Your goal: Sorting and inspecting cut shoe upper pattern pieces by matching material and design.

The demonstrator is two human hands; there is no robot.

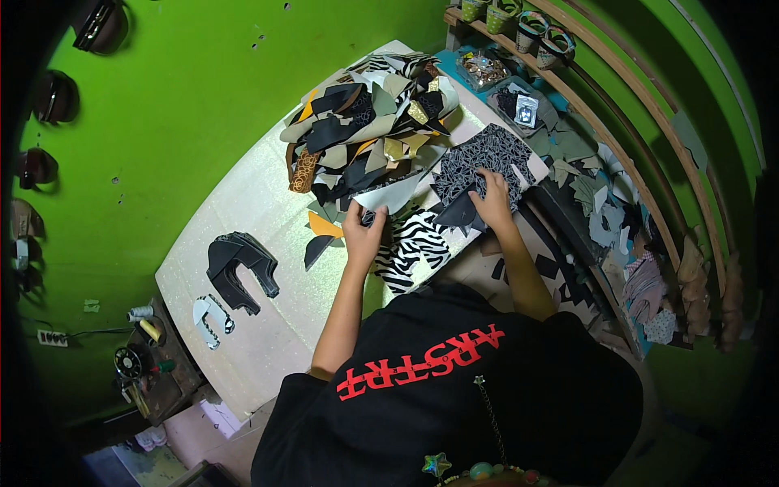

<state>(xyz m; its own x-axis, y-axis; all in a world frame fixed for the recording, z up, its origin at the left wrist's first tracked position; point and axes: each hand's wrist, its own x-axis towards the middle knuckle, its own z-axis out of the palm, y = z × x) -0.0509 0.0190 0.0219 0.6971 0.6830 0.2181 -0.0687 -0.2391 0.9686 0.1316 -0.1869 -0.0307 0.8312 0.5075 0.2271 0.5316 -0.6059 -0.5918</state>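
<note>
My left hand [365, 231] pinches the edge of a pale grey, half-round cut piece [391, 195] in front of the scrap pile. The fingers of my right hand [493, 204] are spread on a black sheet with a white line pattern [479, 162]; beneath its palm side lies a dark half-round piece [458, 213]. Between my hands, toward me, is a zebra-striped piece [412, 243]. Left of my left hand lie an orange piece [323, 225] and a black half-round piece [318, 250].
A large heap of mixed offcuts [365, 122] covers the table's far part. Stacked black U-shaped pieces [241, 272] and smaller white ones [213, 319] lie at left. On the right, a wooden rack [600, 105] holds small shoes [544, 39] above more scraps [604, 219].
</note>
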